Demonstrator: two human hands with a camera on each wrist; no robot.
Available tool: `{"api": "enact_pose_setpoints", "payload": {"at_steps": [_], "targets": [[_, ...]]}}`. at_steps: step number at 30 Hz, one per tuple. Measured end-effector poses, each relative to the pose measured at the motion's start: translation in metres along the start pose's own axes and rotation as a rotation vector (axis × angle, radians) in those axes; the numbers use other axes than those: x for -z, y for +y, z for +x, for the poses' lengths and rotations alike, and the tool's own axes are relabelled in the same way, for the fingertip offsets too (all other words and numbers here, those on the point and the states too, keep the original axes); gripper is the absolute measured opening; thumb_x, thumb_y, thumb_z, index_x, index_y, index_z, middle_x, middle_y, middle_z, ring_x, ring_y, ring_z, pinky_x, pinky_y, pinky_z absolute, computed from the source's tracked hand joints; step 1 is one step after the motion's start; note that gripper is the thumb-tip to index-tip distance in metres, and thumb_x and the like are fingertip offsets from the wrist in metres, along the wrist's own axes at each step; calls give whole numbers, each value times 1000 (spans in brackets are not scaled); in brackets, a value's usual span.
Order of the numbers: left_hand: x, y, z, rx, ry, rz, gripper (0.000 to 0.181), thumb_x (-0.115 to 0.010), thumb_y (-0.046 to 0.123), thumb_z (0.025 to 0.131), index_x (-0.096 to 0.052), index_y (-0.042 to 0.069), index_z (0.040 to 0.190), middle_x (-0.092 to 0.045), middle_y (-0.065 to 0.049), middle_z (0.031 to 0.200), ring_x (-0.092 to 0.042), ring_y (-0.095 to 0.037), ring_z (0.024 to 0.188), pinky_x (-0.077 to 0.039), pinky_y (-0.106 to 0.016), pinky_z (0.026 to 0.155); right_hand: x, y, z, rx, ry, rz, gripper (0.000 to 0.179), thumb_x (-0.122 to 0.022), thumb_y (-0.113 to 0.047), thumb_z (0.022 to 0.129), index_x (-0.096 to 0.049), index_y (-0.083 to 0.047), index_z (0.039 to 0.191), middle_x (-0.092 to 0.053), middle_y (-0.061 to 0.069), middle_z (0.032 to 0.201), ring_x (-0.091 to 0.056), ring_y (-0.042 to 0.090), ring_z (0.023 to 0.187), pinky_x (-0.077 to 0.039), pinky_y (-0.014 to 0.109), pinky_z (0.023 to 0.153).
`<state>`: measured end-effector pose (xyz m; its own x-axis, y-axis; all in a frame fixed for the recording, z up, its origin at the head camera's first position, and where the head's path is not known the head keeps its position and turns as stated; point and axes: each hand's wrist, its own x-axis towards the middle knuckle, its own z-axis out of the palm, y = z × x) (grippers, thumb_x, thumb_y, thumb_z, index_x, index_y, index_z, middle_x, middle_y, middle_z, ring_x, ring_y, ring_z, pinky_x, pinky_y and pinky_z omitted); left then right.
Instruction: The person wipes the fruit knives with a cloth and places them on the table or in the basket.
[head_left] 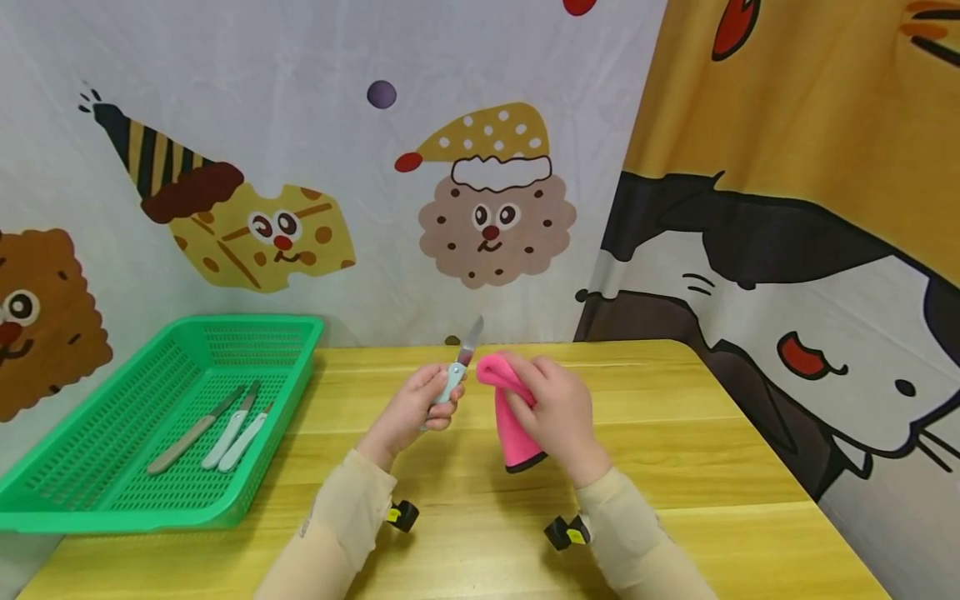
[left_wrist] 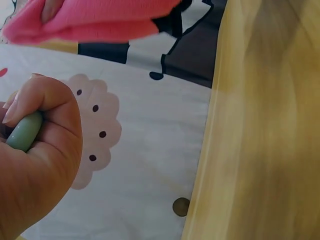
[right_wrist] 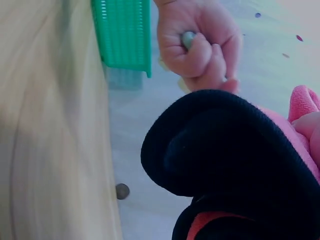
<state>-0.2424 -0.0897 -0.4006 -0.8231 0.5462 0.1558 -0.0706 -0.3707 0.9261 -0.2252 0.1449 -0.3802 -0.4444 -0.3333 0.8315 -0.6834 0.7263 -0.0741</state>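
Observation:
My left hand (head_left: 424,403) grips a small knife (head_left: 454,379) by its pale blue-green handle, blade pointing up and away. A dark reddish patch shows on the blade near the handle. In the left wrist view only the rounded handle end (left_wrist: 26,131) shows between the curled fingers. My right hand (head_left: 557,408) pinches a folded pink cloth (head_left: 516,429) with black edging, just right of the blade. The cloth hangs down over the table, apart from the knife in the head view. Its black edge (right_wrist: 210,145) fills much of the right wrist view.
On the left of the wooden table (head_left: 675,442) stands a green plastic basket (head_left: 225,492). Inside lie a beige-handled knife (head_left: 183,443) and two pale-handled knives (head_left: 228,437) side by side. A printed cloth backdrop (head_left: 390,250) hangs behind the table's far edge.

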Motion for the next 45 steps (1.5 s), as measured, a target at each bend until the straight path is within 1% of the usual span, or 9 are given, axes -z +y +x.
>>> {"api": "enact_pose_setpoints", "payload": {"at_steps": [7, 13, 17, 22, 27, 30, 34, 40, 45], "targets": [[-5, -8, -4, -4, -40, 28, 23, -28, 22, 111, -42, 3, 108, -46, -5, 86, -31, -3, 51, -28, -16, 45, -15, -9, 1, 38, -37, -25, 44, -80, -21, 82, -66, -22, 123, -57, 1, 78, -49, 15, 54, -41, 29, 46], [-9, -10, -7, -8, -70, 57, 26, -31, 27, 110, -48, 9, 119, -45, -4, 85, -30, -2, 49, -23, -20, 44, -22, -12, 2, 70, -80, -49, 42, -80, -21, 83, -66, -23, 122, -56, 1, 78, -47, 15, 54, -39, 28, 46], [-9, -12, -9, -5, -58, 93, 28, -32, 31, 110, -46, 11, 125, -45, -4, 85, -29, -2, 49, -24, -19, 44, -25, -12, 2, 91, -94, -63, 40, -80, -19, 82, -67, -22, 120, -56, 1, 78, -47, 15, 54, -39, 28, 46], [-10, -12, -11, 8, -16, 154, 31, -32, 32, 110, -41, 8, 127, -44, -5, 86, -28, -5, 50, -24, -20, 45, -26, -11, 4, 103, -91, -82, 38, -80, -18, 82, -68, -23, 117, -54, 0, 77, -45, 15, 54, -36, 26, 44], [-12, -9, -12, 23, -3, 187, 36, -29, 29, 110, -34, -4, 123, -44, -7, 85, -28, -6, 51, -25, -20, 45, -24, -8, 9, 115, -75, -101, 35, -80, -18, 81, -69, -23, 114, -53, 0, 74, -44, 15, 51, -33, 25, 43], [-14, -7, -12, 26, -1, 198, 33, -28, 27, 111, -33, -6, 116, -44, -7, 86, -28, -6, 51, -25, -19, 45, -20, -5, 14, 106, -76, -110, 35, -80, -17, 82, -69, -22, 114, -53, 1, 74, -43, 16, 50, -34, 26, 43], [-16, -4, -13, 27, 8, 208, 27, -28, 25, 110, -37, -1, 110, -45, -6, 86, -30, -6, 52, -26, -19, 45, -15, 1, 22, 74, -86, -114, 36, -80, -18, 83, -69, -21, 117, -56, 3, 76, -47, 18, 52, -38, 28, 44], [-17, -3, -15, 28, -9, 216, 29, -30, 27, 110, -38, -1, 113, -45, -6, 85, -30, -6, 52, -27, -18, 44, -11, 12, 30, 31, -72, -120, 36, -78, -17, 83, -68, -21, 117, -58, 5, 78, -53, 21, 53, -41, 30, 44], [-17, -2, -15, 31, -20, 227, 30, -29, 26, 110, -38, -2, 114, -45, -5, 85, -31, -6, 52, -27, -18, 44, -7, 17, 35, 7, -59, -124, 34, -77, -17, 85, -67, -21, 117, -57, 5, 78, -51, 22, 52, -41, 31, 44]]}}
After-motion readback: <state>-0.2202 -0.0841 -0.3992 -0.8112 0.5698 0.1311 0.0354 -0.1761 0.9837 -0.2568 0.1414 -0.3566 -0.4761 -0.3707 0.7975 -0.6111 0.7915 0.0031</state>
